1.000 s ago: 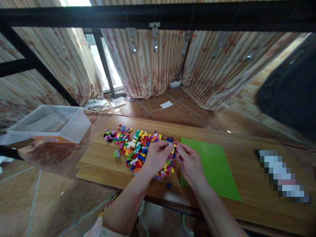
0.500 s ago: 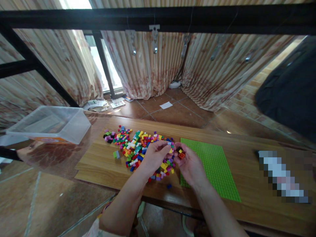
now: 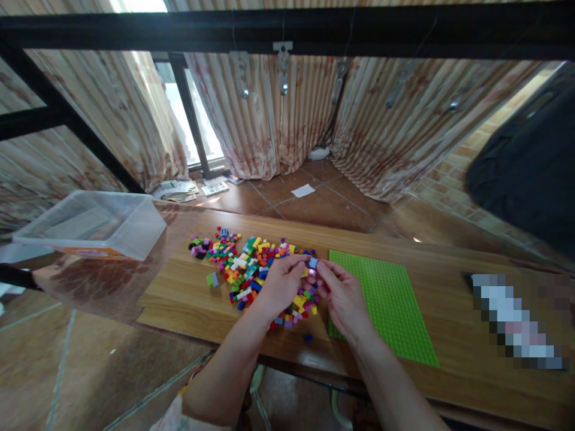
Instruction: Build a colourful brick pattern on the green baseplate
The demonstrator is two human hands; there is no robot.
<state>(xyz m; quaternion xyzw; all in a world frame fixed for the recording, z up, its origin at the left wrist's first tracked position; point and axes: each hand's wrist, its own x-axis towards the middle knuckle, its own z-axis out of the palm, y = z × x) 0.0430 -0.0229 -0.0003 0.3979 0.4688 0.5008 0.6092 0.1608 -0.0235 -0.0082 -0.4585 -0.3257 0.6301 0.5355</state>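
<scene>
My left hand (image 3: 282, 284) pinches a small cluster of toy building bricks (image 3: 311, 271), with purple, light blue and yellow showing. The fingertips of my right hand (image 3: 344, 296) are closed at the light blue brick (image 3: 313, 262) on top of that cluster. Whether my right palm still holds other bricks is hidden by the curled fingers. Both hands hover over the right side of a heap of loose multicoloured bricks (image 3: 242, 263). Just right of the heap lies a green studded baseplate (image 3: 386, 299), partly covered by my right hand.
A wooden board (image 3: 175, 299) carries the heap and baseplate. One dark blue brick (image 3: 308, 337) lies near its front edge. To the left stands a clear plastic bin (image 3: 139, 230). A pixelated object (image 3: 516, 323) rests at the right. A black bar (image 3: 287, 33) crosses above.
My right hand has turned over and its fingers have come to the cluster in my left hand. The orange and black bricks seen in the right hand are now out of sight.
</scene>
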